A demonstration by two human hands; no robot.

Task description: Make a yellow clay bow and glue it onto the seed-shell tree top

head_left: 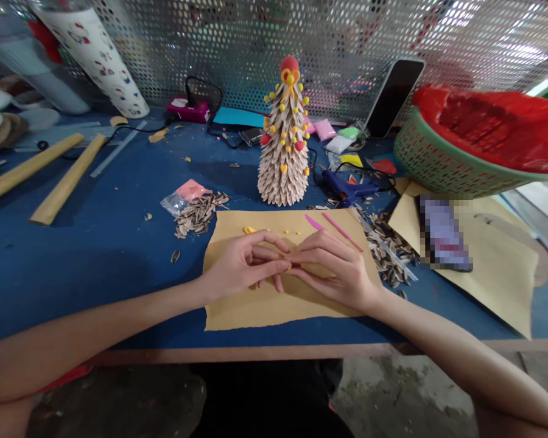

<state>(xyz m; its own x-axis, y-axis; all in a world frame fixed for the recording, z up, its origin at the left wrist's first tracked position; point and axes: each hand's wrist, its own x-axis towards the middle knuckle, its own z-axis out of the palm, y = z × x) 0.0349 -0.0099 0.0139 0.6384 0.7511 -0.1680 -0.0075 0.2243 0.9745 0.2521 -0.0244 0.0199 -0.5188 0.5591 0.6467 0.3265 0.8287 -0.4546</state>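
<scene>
Both hands meet over the brown paper point(265, 310): left hand point(242, 267) and right hand point(333, 271) pinch a tiny yellow clay bit point(289, 266), shaping it; finer fingertip pressure seems needed next.

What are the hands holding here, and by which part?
Both hands, left and right, pinch a tiny yellow piece between their fingertips; which part cannot be told.

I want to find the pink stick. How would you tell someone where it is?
Find the cone tree on the blue table. On the brown paper before it, by the right hand, lies the pink stick: long and thin, unlike the short pink blade beside it.
</scene>
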